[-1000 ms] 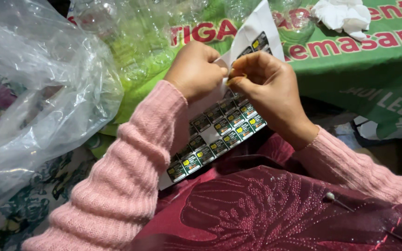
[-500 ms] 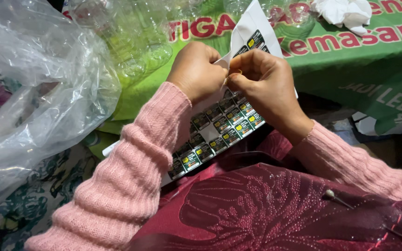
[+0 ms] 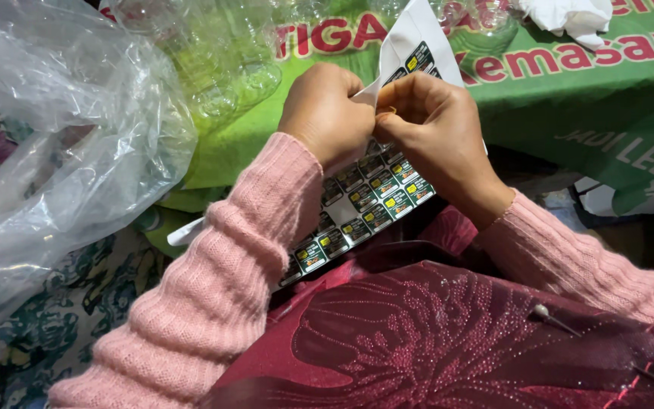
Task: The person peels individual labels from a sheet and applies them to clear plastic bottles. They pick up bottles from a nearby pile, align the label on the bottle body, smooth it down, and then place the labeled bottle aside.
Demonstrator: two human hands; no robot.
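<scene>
Green printed cloth covers the far tabletop. Both hands, left hand [image 3: 327, 113] and right hand [image 3: 433, 129], stay pinched on the sticker sheet [image 3: 365, 201] over the lap, barely shifted; peeling continues.

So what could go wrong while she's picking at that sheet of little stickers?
The sticker sheet is bent sharply between the left hand and right hand, so it might crease or tear. A small sticker could rip or curl as fingertips pinch it. The clear plastic bottles close behind could get knocked.
</scene>
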